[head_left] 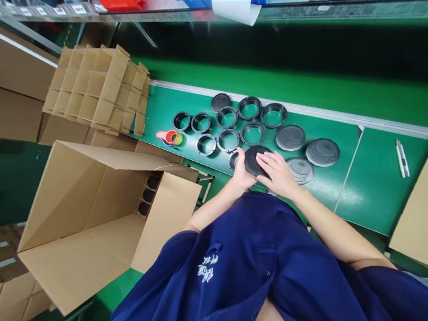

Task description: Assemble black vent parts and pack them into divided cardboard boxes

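Between my two hands, just above the near edge of the green worktop [332,183], is a black round cover [255,159]. My left hand [243,172] grips its left side, thumb up along the edge. The fingers of my right hand [278,173] lie over its right side and front edge. Beyond and left of my hands stand several open black rings [274,107], one partly hidden behind my left hand. To the right lie round grey-black discs with curved lines on top, among them a large disc [322,152] and a paler disc [300,171].
An orange-red and yellow tape roll [171,137] lies at the worktop's left. Cardboard dividers [96,88] stand behind an open carton [114,226] holding dark round pieces. A white pen-like cutter [402,158] and cardboard [425,209] are at right. Bins line the shelf [324,9] above.
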Motion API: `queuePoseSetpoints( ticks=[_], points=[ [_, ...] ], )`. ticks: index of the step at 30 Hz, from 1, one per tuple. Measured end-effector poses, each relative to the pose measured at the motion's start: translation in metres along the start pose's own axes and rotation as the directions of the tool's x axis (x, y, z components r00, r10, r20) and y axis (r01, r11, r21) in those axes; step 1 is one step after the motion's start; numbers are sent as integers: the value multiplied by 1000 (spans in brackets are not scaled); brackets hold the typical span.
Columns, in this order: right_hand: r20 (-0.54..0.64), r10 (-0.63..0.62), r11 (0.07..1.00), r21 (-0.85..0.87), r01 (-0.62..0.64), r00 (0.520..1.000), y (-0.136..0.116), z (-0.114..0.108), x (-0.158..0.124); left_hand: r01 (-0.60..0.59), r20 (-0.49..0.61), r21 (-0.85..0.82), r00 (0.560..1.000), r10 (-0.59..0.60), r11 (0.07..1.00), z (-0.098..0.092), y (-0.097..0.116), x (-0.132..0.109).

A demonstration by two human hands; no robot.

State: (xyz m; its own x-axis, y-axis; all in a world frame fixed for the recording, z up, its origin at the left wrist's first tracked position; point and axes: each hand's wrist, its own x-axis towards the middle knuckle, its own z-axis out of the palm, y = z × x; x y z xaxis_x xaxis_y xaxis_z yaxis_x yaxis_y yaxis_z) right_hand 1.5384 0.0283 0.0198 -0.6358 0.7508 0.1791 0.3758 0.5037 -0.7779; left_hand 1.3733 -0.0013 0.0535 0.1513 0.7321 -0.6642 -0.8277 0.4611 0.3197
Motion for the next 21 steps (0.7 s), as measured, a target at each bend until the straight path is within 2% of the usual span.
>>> queuePoseSetpoints(
  ticks=[2, 5, 7, 9, 12, 16, 21],
  points=[
    [143, -3, 995, -102, 18, 990, -2, 16, -8, 43, -19, 26, 999, -43, 999, -9, -7, -1],
    [253, 136, 983, -153, -99, 958, 2, 38, -13, 139, -6, 91, 990, -139, 986, -24, -15, -3],
    [237, 230, 962, -199, -185, 944, 13, 51, -9, 186, -55, 148, 982, -179, 971, -36, -15, -3],
    [137, 294, 925, -292, -245, 946, 28, 61, -2, 201, -184, 218, 969, -162, 955, -49, -11, -3],
    [50, 281, 866, -443, -230, 959, 50, 69, 10, 172, -340, 278, 938, -71, 945, -71, 0, -4],
    [103, 242, 836, -528, -153, 965, 61, 73, 17, 149, -361, 260, 931, -47, 954, -94, 12, -10],
    [130, 272, 836, -524, -167, 954, 58, 76, 8, 156, -414, 244, 909, -42, 957, -107, 14, -15]
  ],
)
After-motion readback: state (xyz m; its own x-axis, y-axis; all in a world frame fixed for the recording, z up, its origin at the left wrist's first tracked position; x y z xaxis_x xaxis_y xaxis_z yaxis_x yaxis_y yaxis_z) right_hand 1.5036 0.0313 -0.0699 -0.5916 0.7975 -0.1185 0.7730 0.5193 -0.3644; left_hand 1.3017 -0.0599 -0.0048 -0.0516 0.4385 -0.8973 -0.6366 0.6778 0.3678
